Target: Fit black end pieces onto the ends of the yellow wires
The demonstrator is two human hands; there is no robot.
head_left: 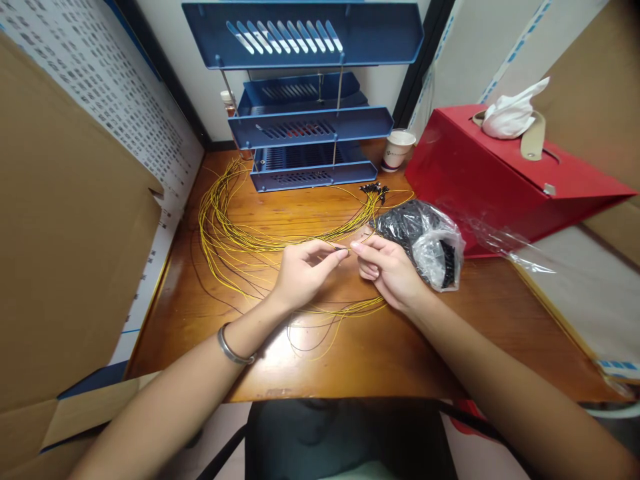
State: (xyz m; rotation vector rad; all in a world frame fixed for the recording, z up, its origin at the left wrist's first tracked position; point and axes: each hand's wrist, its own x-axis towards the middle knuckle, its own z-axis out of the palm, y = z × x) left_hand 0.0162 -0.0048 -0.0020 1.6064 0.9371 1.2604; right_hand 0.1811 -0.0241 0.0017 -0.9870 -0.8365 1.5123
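My left hand (306, 272) pinches a small black connector (341, 249) between thumb and forefinger, over the middle of the table. Close on its right, my right hand (387, 267) is pinched on what looks like a thin wire end at the connector; the exact contact is too small to make out. A loose bundle of yellow and brown wires (220, 220) curves across the tabletop behind and beneath my hands. Black connectors (375, 192) are clustered at the bundle's far right end. Just beyond my right hand lies a clear plastic bag (425, 237) of small black parts.
A blue tiered tray rack (310, 127) stands at the back of the wooden table (280, 373). Beside it are a paper cup (397, 150) and a red tissue box (500, 180) on the right. Cardboard (65, 220) walls the left side.
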